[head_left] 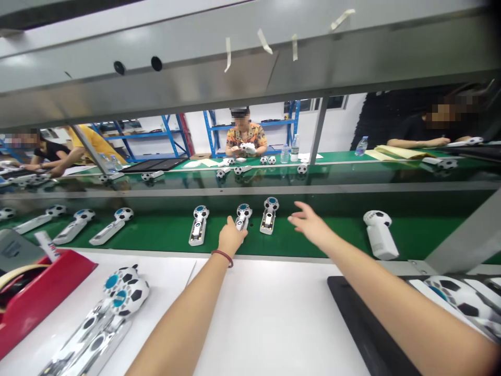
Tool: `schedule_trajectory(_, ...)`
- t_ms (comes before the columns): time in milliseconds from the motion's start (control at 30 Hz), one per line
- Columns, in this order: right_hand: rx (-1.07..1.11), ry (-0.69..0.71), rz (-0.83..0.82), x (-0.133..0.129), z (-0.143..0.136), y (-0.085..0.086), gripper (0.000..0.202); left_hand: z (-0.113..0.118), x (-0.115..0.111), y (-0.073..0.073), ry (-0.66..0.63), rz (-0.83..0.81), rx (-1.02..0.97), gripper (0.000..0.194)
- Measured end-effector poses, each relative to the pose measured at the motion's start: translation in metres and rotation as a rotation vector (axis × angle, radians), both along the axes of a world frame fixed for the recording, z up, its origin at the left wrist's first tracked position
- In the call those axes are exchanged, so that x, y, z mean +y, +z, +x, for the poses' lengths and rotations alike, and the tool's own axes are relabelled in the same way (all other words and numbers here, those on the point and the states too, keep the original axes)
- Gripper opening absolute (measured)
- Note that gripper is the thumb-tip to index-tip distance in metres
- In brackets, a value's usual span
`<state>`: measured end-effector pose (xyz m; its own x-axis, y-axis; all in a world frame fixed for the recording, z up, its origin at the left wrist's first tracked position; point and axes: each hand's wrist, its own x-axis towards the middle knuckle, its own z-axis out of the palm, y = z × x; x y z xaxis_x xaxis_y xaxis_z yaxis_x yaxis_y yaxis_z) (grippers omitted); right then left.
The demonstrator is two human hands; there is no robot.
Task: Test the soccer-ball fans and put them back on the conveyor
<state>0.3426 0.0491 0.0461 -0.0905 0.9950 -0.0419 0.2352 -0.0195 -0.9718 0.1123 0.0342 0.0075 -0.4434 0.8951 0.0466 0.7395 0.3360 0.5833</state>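
My left hand (231, 235), with a red band at the wrist, has its thumb and fingers around the lower part of a white soccer-ball-headed handheld device (244, 210) on the green conveyor belt (156, 230). My right hand (311, 223) reaches over the belt with its fingers apart and nothing in them. Just left of it lies a second such device (270, 215), its open handle showing inner parts. Another one (199, 225) rests to the left of my left hand. Farther right, a device with a plain white handle (379, 235) lies on the belt.
Two devices (125, 297) overlap on the white worktop (266, 324), beside a red tape dispenser (47, 292). A black tray (352, 318) is under my right forearm, with more devices (457, 297) at right. Across the belt, people sit working. A metal post (465, 235) stands at right.
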Motion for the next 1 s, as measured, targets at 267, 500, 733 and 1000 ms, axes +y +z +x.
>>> schedule_trajectory(267, 0.591, 0.186, -0.311, -0.047, -0.084, -0.007, 0.025, 0.039, -0.074, 0.020, -0.283, 0.191, -0.207, 0.063)
schedule_trajectory(500, 0.820, 0.038, -0.424, -0.046, -0.053, -0.013, 0.040, -0.030, -0.045, 0.041, 0.023, 0.383, 0.012, 0.041)
schedule_trajectory(733, 0.892, 0.095, -0.287, -0.057, -0.026, -0.011, 0.050, -0.087, 0.005, 0.014, 0.211, -0.022, -0.280, 0.034)
schedule_trajectory(1000, 0.848, 0.150, -0.132, -0.058, -0.018, -0.021, 0.050, -0.047, -0.008, 0.012, 0.007, 0.120, -0.797, 0.033)
